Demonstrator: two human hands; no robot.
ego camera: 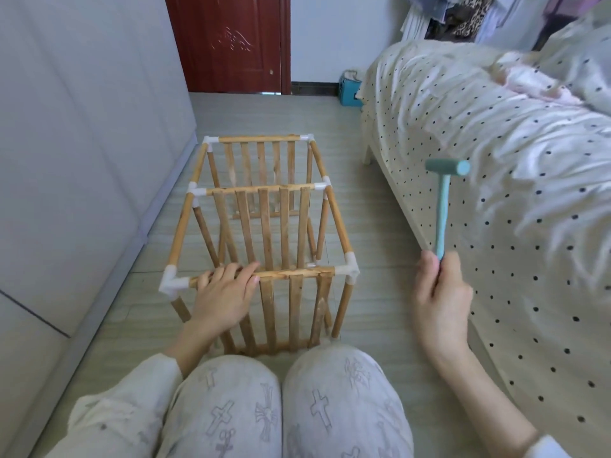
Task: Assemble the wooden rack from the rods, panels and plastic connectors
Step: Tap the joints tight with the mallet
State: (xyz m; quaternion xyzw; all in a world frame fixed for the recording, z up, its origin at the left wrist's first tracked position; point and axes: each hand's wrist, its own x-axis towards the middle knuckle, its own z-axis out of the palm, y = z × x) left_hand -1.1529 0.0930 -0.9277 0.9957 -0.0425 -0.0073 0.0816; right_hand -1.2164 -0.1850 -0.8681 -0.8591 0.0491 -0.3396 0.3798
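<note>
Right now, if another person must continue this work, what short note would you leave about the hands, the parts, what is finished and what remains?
Left hand: rests on the near top rail of the wooden rack, fingers laid over it.
Right hand: grips the handle of a teal mallet, raised beside the rack, touching nothing.
Rack: stands on the floor by the bed; three slatted panels are joined along the top by rods and white connectors.
Done: top frame looks joined.
Left: probably tap the joints tight; lower joints cannot be judged from here.
</note>
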